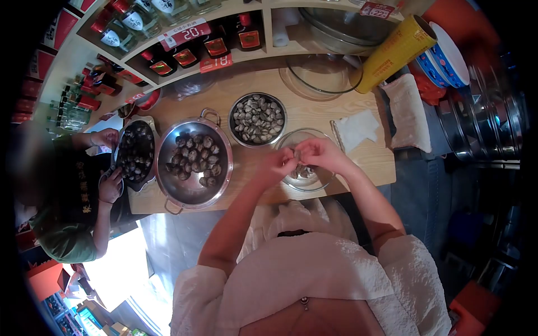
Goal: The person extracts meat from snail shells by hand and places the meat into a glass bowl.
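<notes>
My left hand [282,164] and my right hand [318,154] meet over a clear glass bowl [303,189]. Their fingertips are closed together around a small brownish shellfish [297,155], largely hidden by the fingers. Pale brown pieces [304,172], probably shellfish meat, lie in the glass bowl beneath. Just behind and left of it stands a steel bowl [231,124] filled with grey shells [258,117]. Farther left, a large two-handled steel basin [225,182] holds many dark, round shellfish [193,157].
At the left, another person's hands [111,185] hold a container of dark shellfish [136,152]. White tissue [356,130] lies right of my bowl. An empty-looking glass bowl [325,89] and a yellow roll [395,55] stand behind. Bottle shelves [185,56] line the back.
</notes>
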`<move>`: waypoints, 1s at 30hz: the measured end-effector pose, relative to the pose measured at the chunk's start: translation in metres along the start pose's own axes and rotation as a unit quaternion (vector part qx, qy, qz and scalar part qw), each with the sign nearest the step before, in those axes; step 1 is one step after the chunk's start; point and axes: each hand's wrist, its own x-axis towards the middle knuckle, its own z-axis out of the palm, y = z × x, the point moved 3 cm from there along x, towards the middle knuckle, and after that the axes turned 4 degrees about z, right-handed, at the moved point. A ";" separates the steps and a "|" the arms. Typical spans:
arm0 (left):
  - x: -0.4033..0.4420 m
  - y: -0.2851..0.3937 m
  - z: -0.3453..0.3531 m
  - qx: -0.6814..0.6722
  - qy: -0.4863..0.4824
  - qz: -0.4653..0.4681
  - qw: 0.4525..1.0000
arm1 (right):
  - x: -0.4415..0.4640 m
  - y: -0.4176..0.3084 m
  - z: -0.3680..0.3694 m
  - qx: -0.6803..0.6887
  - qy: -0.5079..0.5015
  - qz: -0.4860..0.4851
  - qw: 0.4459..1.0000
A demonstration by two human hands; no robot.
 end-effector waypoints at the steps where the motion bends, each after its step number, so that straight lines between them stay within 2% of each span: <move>1: 0.000 0.001 -0.001 0.000 0.001 0.000 1.000 | 0.000 -0.002 0.001 0.000 -0.001 0.000 1.000; 4: -0.004 0.001 -0.004 -0.025 -0.029 -0.034 0.999 | -0.003 -0.013 0.008 -0.083 -0.026 -0.002 0.996; 6: -0.004 -0.003 -0.005 -0.050 -0.066 -0.057 0.995 | -0.004 -0.022 0.012 -0.186 -0.035 0.002 0.982; 9: -0.009 0.001 -0.007 -0.041 -0.050 -0.058 0.996 | 0.001 -0.023 0.014 -0.260 -0.036 -0.025 0.965; 13: -0.013 -0.002 -0.011 -0.055 -0.095 -0.081 0.991 | 0.006 -0.026 0.021 -0.294 -0.052 -0.058 0.953; 15: -0.015 0.001 -0.011 -0.034 -0.113 -0.061 0.991 | 0.007 -0.024 0.024 -0.241 -0.067 -0.052 0.967; 22: -0.021 0.004 -0.013 -0.006 -0.105 -0.007 0.994 | 0.015 -0.018 0.026 -0.179 -0.107 -0.010 0.978; 24: -0.022 0.007 -0.014 -0.047 -0.105 -0.019 0.993 | 0.018 -0.018 0.026 -0.095 -0.164 0.027 0.982; 25: -0.022 0.006 -0.016 -0.048 -0.106 -0.019 0.993 | 0.018 -0.018 0.024 -0.095 -0.163 0.028 0.982; 27: -0.023 0.005 -0.018 -0.054 -0.123 -0.004 0.991 | 0.019 -0.013 0.023 -0.005 -0.188 0.099 0.977; 30: -0.023 0.003 -0.020 -0.065 -0.114 -0.001 0.991 | 0.021 -0.008 0.022 0.018 -0.195 0.105 0.975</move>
